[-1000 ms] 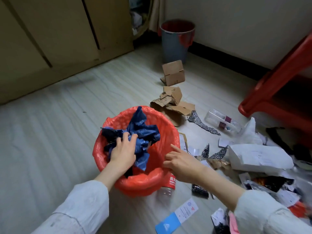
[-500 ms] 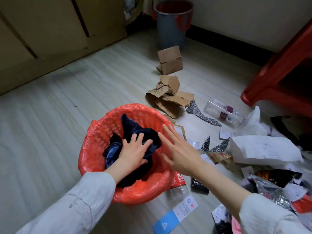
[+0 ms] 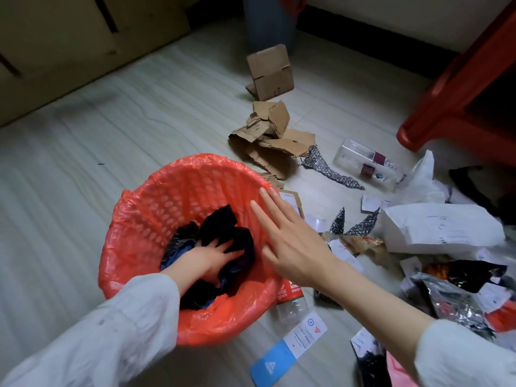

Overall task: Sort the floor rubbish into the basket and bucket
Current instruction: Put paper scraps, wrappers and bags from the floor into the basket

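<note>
I see the basket low and centre on the floor, round, with a lattice wall showing through a thin orange-red plastic liner that is folded out over its rim. Inside it lies a crumpled dark blue plastic bag, glossy and creased, bunched down at the bottom. My left hand is down in the basket, fingers spread and pressing on top of that bag; its grip is wide, not curled round anything I can make out. My right hand hovers flat over the basket's right rim, fingers straight and spread, holding nothing.

The bucket stands at the far wall, grey-blue, its top cut off by the frame, so I cannot tell what is in it.

The rest of the rubbish lies to the right of the basket: a small cardboard box open near the bucket, torn cardboard pieces between it and the basket, a clear plastic box, a white parcel bag, silvery foil wrappers, and a blue and white card just below the basket. A plastic bottle with a red label lies touching the basket's lower right side. A red stool stands at the upper right.
</note>
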A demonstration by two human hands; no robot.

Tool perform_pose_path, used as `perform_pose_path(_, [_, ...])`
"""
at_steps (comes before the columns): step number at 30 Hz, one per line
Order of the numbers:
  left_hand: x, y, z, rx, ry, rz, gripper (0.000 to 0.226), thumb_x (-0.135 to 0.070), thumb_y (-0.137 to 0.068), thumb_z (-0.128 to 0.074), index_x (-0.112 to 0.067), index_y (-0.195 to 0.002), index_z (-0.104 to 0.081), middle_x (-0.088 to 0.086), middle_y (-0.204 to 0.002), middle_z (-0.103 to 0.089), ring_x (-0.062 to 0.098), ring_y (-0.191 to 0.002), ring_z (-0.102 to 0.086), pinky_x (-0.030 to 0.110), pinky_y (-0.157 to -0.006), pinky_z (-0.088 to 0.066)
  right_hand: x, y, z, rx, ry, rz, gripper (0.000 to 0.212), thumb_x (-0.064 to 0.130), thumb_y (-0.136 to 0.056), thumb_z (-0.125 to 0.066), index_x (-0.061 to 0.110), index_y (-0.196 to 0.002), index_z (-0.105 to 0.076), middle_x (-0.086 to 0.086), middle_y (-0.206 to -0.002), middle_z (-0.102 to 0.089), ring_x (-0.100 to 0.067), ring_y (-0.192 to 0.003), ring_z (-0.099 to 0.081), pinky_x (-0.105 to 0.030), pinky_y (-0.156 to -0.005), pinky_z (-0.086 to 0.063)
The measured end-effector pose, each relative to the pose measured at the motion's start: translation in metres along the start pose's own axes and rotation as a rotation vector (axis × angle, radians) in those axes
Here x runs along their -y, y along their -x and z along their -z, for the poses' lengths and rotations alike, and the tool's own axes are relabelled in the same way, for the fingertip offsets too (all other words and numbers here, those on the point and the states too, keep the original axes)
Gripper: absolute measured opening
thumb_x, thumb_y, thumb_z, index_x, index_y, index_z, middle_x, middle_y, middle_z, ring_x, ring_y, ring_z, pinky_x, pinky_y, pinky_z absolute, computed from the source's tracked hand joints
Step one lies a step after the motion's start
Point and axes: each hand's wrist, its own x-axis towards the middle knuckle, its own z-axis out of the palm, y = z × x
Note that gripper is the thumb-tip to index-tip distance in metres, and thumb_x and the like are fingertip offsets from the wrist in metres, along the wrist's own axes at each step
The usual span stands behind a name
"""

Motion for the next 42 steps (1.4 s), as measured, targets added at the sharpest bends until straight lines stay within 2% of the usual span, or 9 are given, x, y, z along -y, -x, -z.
perform_pose_path(5, [-0.016,0.050,0.041,-0.332,0.227,-0.028,0.051,-0.022,-0.094,-0.047,-0.022,-0.143,-0.031,0.000,-0.153,-0.022,0.018,-0.139,-0.025,0.030,-0.110,-0.028,0.003,0.001,0.013,0.072,-0.074,-0.085,0.063,0.026,-0.089,-0.034,0.012,-0.149,-0.019,-0.009,-0.158,-0.002,-0.019,-0.145,0.009,-0.037,-0.120,-0.002])
perform_pose_path(9, [-0.044,0.106,0.074,-0.723,0.335,0.016,0.043,-0.009,-0.090,-0.043,-0.021,-0.131,-0.048,-0.002,-0.136,-0.046,0.019,-0.125,-0.044,0.034,-0.097,-0.042,0.003,0.022,0.052,-0.035,-0.354,-0.311,0.051,0.015,-0.094,-0.047,0.014,-0.143,-0.033,-0.006,-0.152,-0.028,-0.019,-0.140,-0.026,-0.024,-0.112,-0.017])
perform_pose_path(13, [-0.081,0.140,0.098,-1.104,0.404,-0.073,0.037,-0.008,-0.082,-0.041,-0.012,-0.112,-0.061,0.004,-0.108,-0.060,0.024,-0.100,-0.058,0.036,-0.073,-0.052,-0.016,0.068,0.078,-0.048,-0.361,-0.525,0.047,0.017,-0.095,-0.044,0.014,-0.141,-0.036,-0.007,-0.146,-0.040,-0.019,-0.133,-0.038,-0.030,-0.109,-0.027])
perform_pose_path(15, [-0.106,0.145,0.108,-1.159,0.383,-0.159,0.034,-0.009,-0.080,-0.042,-0.011,-0.106,-0.063,0.004,-0.101,-0.062,0.025,-0.093,-0.061,0.032,-0.065,-0.052,-0.021,0.099,0.075,-0.043,-0.350,-0.600,0.046,0.016,-0.095,-0.044,0.013,-0.141,-0.036,-0.007,-0.144,-0.042,-0.020,-0.131,-0.040,-0.031,-0.108,-0.030])
perform_pose_path(21, [-0.178,0.098,0.095,-0.978,0.350,-0.355,0.037,0.002,-0.077,-0.053,-0.010,-0.111,-0.059,0.010,-0.101,-0.060,0.031,-0.092,-0.059,0.040,-0.063,-0.053,-0.048,0.166,0.026,0.097,-0.338,-0.717,0.051,0.014,-0.094,-0.047,0.011,-0.142,-0.033,-0.010,-0.146,-0.038,-0.022,-0.135,-0.034,-0.032,-0.111,-0.026])
perform_pose_path(28, [-0.216,-0.004,0.033,-0.385,0.207,-0.193,0.036,-0.022,-0.091,-0.044,-0.011,-0.125,-0.045,0.011,-0.135,-0.040,0.031,-0.123,-0.041,0.043,-0.091,-0.044,-0.117,0.161,-0.038,0.201,-0.104,-0.688,0.049,0.023,-0.094,-0.045,0.011,-0.140,-0.034,-0.011,-0.144,-0.037,-0.027,-0.139,-0.024,-0.036,-0.114,-0.021])
perform_pose_path(35, [-0.212,-0.061,0.001,-0.287,0.075,-0.214,0.052,-0.021,-0.092,-0.044,-0.014,-0.141,-0.028,0.010,-0.155,-0.012,0.026,-0.142,-0.014,0.045,-0.111,-0.022,-0.175,0.109,-0.073,0.302,0.120,-0.567,0.072,0.051,-0.092,-0.042,0.027,-0.150,-0.006,-0.008,-0.158,-0.002,-0.030,-0.146,0.004,-0.051,-0.116,-0.004])
perform_pose_path(39, [-0.212,-0.064,-0.012,-0.357,0.059,-0.191,0.044,-0.018,-0.087,-0.051,-0.015,-0.130,-0.040,0.008,-0.136,-0.038,0.027,-0.126,-0.038,0.040,-0.096,-0.032,-0.176,0.096,-0.092,0.455,0.093,-0.537,0.086,0.070,-0.082,-0.042,0.033,-0.149,-0.002,-0.008,-0.158,0.004,-0.034,-0.145,0.003,-0.059,-0.114,-0.007])
perform_pose_path(42, [-0.216,-0.063,-0.016,-0.390,0.075,-0.154,0.048,-0.017,-0.081,-0.061,-0.015,-0.125,-0.044,0.004,-0.116,-0.051,0.026,-0.108,-0.051,0.036,-0.083,-0.037,-0.164,0.104,-0.105,0.441,0.108,-0.531,0.083,0.062,-0.081,-0.053,0.031,-0.147,-0.014,-0.010,-0.157,-0.004,-0.035,-0.143,-0.007,-0.056,-0.111,-0.020])
